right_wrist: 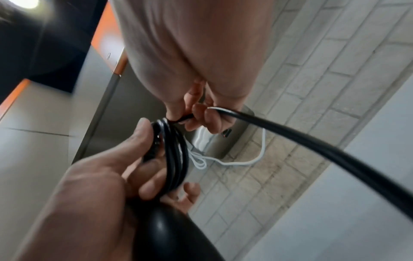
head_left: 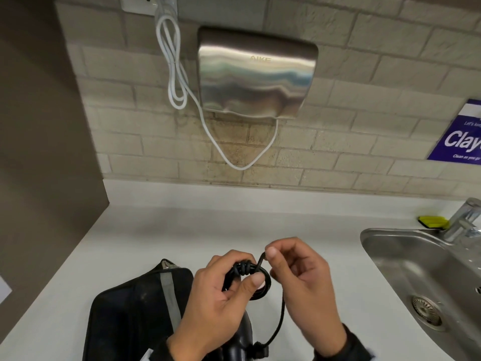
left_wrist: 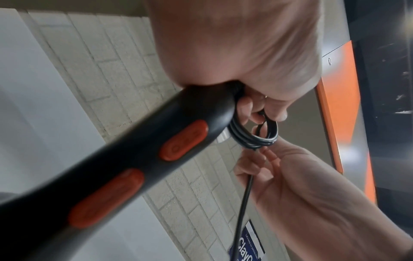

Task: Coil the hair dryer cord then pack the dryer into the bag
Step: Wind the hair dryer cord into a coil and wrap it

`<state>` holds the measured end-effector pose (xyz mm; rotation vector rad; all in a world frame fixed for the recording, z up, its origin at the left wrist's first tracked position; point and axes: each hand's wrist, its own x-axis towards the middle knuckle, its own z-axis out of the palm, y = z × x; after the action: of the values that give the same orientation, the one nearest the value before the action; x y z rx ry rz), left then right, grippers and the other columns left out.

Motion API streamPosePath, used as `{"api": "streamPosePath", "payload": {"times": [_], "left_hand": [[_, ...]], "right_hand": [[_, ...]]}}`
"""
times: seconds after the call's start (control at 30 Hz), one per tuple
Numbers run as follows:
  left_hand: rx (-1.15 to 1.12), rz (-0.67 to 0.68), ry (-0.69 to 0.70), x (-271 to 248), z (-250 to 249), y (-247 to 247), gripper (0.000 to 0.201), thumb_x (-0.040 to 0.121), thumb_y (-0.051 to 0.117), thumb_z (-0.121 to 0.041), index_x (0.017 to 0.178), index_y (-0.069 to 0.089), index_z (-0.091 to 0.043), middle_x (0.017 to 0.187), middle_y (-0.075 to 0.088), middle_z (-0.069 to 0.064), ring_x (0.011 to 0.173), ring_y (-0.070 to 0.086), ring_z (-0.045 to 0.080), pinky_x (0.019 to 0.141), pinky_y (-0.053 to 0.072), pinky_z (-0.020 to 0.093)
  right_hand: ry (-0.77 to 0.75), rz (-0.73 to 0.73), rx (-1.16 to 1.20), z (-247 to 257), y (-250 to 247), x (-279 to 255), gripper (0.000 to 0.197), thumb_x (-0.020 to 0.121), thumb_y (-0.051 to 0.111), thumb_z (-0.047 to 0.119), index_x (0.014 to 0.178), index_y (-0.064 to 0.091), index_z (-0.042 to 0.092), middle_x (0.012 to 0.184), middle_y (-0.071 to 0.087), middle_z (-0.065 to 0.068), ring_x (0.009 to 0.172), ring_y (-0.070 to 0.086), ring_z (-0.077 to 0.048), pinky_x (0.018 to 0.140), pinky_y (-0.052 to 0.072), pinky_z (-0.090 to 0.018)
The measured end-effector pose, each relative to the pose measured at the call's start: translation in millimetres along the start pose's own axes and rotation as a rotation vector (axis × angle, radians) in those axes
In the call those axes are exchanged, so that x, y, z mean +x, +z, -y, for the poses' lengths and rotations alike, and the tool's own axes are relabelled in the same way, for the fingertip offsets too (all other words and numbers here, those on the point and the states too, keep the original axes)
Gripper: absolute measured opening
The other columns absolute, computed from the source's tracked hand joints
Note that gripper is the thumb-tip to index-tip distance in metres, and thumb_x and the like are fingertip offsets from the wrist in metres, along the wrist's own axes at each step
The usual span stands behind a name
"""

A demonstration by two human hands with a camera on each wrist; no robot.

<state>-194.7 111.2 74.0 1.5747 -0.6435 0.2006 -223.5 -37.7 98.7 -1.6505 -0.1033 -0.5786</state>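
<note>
My left hand (head_left: 247, 269) grips a small coil of black cord (head_left: 250, 272) above the counter, thumb pressed on its front. My right hand (head_left: 269, 252) pinches the loose cord end just right of the coil. From there the cord (head_left: 281, 316) drops to the black hair dryer (head_left: 239, 340), mostly hidden under my hands. The left wrist view shows the dryer handle (left_wrist: 156, 150) with orange buttons running up into my left palm, beside the coil (left_wrist: 252, 139). In the right wrist view the cord (right_wrist: 312, 144) runs taut from my right fingers (right_wrist: 208, 116). The black bag (head_left: 135, 308) lies at left.
White counter (head_left: 208, 230) runs to a tiled wall with a steel hand dryer (head_left: 257, 74) and its white cable (head_left: 177, 74). A steel sink (head_left: 390, 246) with tap (head_left: 463, 220) and yellow-green sponge (head_left: 433, 221) is at right. A blue sign (head_left: 460, 136) hangs above.
</note>
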Motion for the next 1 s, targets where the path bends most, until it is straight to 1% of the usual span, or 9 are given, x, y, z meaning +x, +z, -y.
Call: {"api": "streamPosePath", "payload": {"times": [0.07, 0.17, 0.27, 0.33, 0.43, 0.57, 0.7, 0.87, 1.0], "left_hand": [[-0.014, -0.023, -0.007, -1.0, 0.1, -1.3, 0.03, 0.077, 0.061, -0.068, 0.087, 0.066, -0.04, 0.072, 0.058, -0.001, 0.052, 0.044, 0.012, 0.052, 0.037, 0.013], [-0.027, -0.021, -0.009, -2.4, -1.7, -1.3, 0.027, 0.078, 0.061, -0.066, 0.087, 0.066, -0.04, 0.073, 0.059, -0.006, 0.055, 0.047, 0.007, 0.052, 0.037, 0.013], [-0.061, 0.003, 0.001, -4.7, -5.5, 2.3, 0.021, 0.08, 0.062, -0.062, 0.088, 0.066, -0.042, 0.074, 0.061, -0.006, 0.062, 0.054, 0.003, 0.056, 0.041, 0.011], [-0.067, 0.015, 0.02, -5.6, -10.1, 5.9, 0.015, 0.081, 0.062, -0.059, 0.088, 0.065, -0.046, 0.074, 0.063, -0.011, 0.065, 0.056, -0.002, 0.057, 0.041, 0.005], [-0.059, 0.005, 0.02, -4.4, -11.9, 7.5, 0.017, 0.081, 0.06, -0.062, 0.088, 0.064, -0.047, 0.074, 0.062, -0.02, 0.068, 0.056, -0.005, 0.058, 0.041, 0.003], [-0.048, -0.027, -0.005, -2.9, -4.5, 5.1, 0.028, 0.082, 0.058, -0.065, 0.088, 0.065, -0.039, 0.075, 0.064, -0.014, 0.072, 0.058, 0.008, 0.063, 0.043, 0.008], [-0.026, -0.049, -0.012, -2.5, -1.7, 2.3, 0.032, 0.082, 0.056, -0.066, 0.088, 0.065, -0.036, 0.075, 0.063, -0.011, 0.069, 0.056, 0.009, 0.062, 0.043, 0.012], [-0.028, -0.048, -0.005, -1.1, -0.5, -2.4, 0.032, 0.083, 0.056, -0.064, 0.088, 0.065, -0.034, 0.073, 0.062, -0.011, 0.067, 0.054, 0.006, 0.062, 0.042, 0.013], [-0.037, 0.0, -0.008, -3.2, -2.9, -2.2, 0.026, 0.081, 0.057, -0.067, 0.085, 0.064, -0.041, 0.069, 0.056, -0.015, 0.062, 0.051, 0.003, 0.059, 0.039, 0.011]], "right_hand": [[0.021, -0.004, 0.039, -8.2, 5.3, -8.0, 0.024, 0.081, 0.065, 0.04, 0.079, 0.069, 0.016, 0.075, 0.067, -0.004, 0.061, 0.053, -0.01, 0.06, 0.045, -0.028], [0.002, 0.042, 0.101, -16.0, 8.3, -18.8, 0.037, 0.08, 0.066, 0.05, 0.084, 0.069, 0.013, 0.095, 0.068, -0.003, 0.075, 0.062, -0.01, 0.067, 0.047, -0.018], [0.019, 0.143, 0.103, -19.1, 7.0, -26.7, 0.05, 0.085, 0.058, 0.057, 0.084, 0.069, 0.009, 0.111, 0.062, -0.008, 0.096, 0.065, -0.022, 0.076, 0.051, -0.025], [0.032, 0.191, 0.093, -17.6, 7.7, -31.1, 0.054, 0.09, 0.048, 0.055, 0.089, 0.072, 0.007, 0.115, 0.058, -0.007, 0.099, 0.065, -0.027, 0.08, 0.052, -0.028], [0.032, 0.166, 0.089, -12.9, 9.0, -34.4, 0.041, 0.092, 0.042, 0.043, 0.1, 0.071, 0.015, 0.11, 0.057, -0.003, 0.097, 0.065, -0.025, 0.083, 0.05, -0.027], [-0.025, 0.056, 0.005, -12.1, 8.8, -34.4, 0.025, 0.093, 0.049, 0.03, 0.106, 0.069, 0.025, 0.101, 0.063, 0.0, 0.099, 0.062, -0.018, 0.082, 0.047, -0.019], [-0.058, -0.092, 0.084, -11.7, 11.4, -30.8, 0.011, 0.085, 0.063, 0.024, 0.093, 0.071, 0.021, 0.087, 0.067, -0.006, 0.084, 0.065, -0.022, 0.075, 0.05, -0.02], [-0.103, -0.06, 0.061, -8.3, 6.8, -23.9, 0.007, 0.084, 0.068, 0.017, 0.087, 0.075, 0.018, 0.085, 0.069, -0.006, 0.082, 0.066, -0.025, 0.072, 0.052, -0.022], [-0.061, 0.035, 0.058, -1.4, -2.6, -13.6, 0.011, 0.084, 0.066, 0.012, 0.086, 0.074, 0.018, 0.08, 0.069, -0.006, 0.075, 0.064, -0.021, 0.07, 0.052, -0.023]]}}
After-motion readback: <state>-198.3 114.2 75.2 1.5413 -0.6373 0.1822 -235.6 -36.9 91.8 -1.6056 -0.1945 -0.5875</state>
